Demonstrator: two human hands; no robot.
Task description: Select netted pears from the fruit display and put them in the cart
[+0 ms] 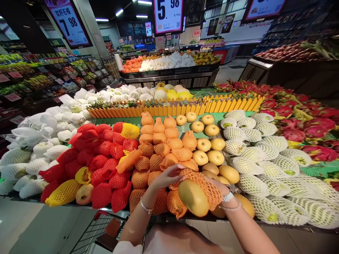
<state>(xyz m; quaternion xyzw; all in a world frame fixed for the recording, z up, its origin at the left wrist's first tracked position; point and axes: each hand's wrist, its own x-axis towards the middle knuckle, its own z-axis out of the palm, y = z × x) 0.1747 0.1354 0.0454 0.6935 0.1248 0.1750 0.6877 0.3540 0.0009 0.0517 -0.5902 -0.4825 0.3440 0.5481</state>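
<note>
My right hand (219, 189) holds the yellow fruit (192, 198) firmly; my left hand (169, 176) pinches the orange net (205, 183) on top of it. I think a slow pull avoids tearing.

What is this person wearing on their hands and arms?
Both forearms are bare. The left hand's wrist carries a thin silver bangle. By the right hand, the wrist wears a white watch and a pale beaded bracelet. A white sleeve edge shows lowest.
</note>
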